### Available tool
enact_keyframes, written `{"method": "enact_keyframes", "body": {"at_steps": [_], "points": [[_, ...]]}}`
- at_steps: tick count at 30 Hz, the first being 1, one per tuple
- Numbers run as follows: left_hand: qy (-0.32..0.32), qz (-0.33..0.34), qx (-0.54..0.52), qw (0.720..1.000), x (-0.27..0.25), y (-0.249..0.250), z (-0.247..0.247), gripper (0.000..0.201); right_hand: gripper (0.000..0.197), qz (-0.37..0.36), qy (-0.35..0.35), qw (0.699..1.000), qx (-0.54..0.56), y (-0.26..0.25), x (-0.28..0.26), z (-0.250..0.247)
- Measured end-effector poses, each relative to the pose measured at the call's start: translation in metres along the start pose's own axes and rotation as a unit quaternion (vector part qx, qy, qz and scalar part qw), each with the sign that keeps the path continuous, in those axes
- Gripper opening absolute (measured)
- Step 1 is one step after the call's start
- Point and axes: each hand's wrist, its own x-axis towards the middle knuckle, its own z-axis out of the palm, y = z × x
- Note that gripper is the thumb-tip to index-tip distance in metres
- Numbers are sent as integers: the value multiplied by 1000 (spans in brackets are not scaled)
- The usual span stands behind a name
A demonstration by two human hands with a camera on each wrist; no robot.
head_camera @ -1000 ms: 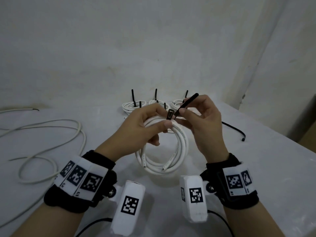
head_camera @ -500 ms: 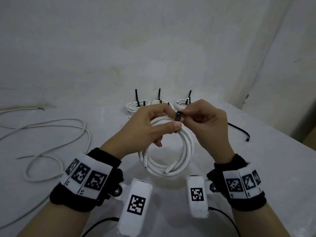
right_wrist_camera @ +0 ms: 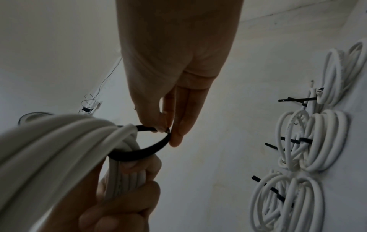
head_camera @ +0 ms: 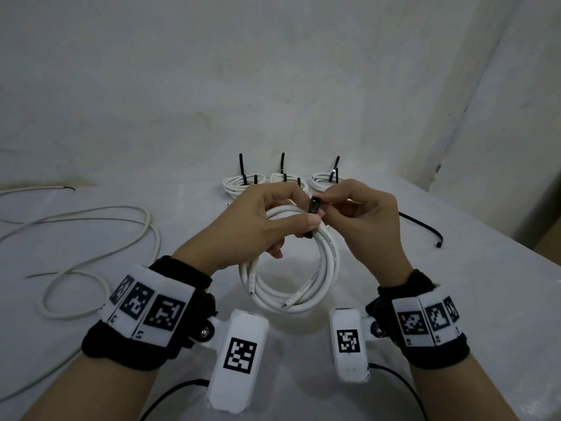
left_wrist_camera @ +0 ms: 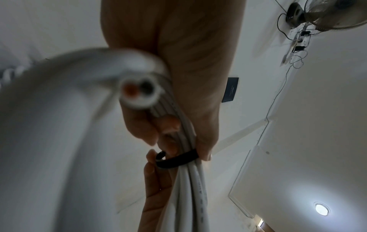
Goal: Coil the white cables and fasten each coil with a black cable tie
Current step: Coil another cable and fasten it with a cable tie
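A white cable coil [head_camera: 306, 278] hangs above the table between my hands. My left hand [head_camera: 273, 220] grips its top strands, thumb on top. A black cable tie [head_camera: 313, 208] loops around the strands beside that thumb. My right hand [head_camera: 349, 208] pinches the tie's strap at its head. In the right wrist view the tie [right_wrist_camera: 143, 153] forms a loose loop around the coil [right_wrist_camera: 59, 149], pinched at the far end by my right fingertips [right_wrist_camera: 168, 130]. In the left wrist view the tie [left_wrist_camera: 178, 158] wraps the strands [left_wrist_camera: 190, 180] below my left fingers.
Three tied coils [head_camera: 285, 182] with upright black tie tails sit in a row at the table's back. A loose white cable [head_camera: 91, 226] sprawls on the left. A spare black tie [head_camera: 425, 229] lies right of my right hand. The wall stands close behind.
The tie's long tail, sticking up from my right hand a second ago, has been bent down to the tie's head. Both hands stayed in place with the coil.
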Motion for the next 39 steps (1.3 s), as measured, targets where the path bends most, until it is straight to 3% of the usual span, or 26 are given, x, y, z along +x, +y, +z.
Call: {"method": "enact_keyframes", "body": {"at_steps": [6,9,13,20,29,32,39], "points": [[0,-7,-11,1000,-1,3,0,15,16,-16,-19,1000,7,2,-1,0],[5,-19,-16,1000,-1,2,0,17,12,-43,-39,997,-52,4,0,-1],[4,-29,-15,999,-1,1,1,26,22,-73,-49,991,-98,4,1,-4],[-4,-34,-23,999,-2,3,0,44,31,-61,-30,996,-64,-2,-1,-2],[8,-49,-6,999,-2,3,-2,18,26,-44,-64,994,-80,-18,-3,-4],[35,-47,10,998,-2,2,-4,19,14,-44,-79,993,-77,-22,-5,-2],[25,-61,55,996,-1,-1,-4,14,6,-162,-55,959,-226,-16,-4,8]]}}
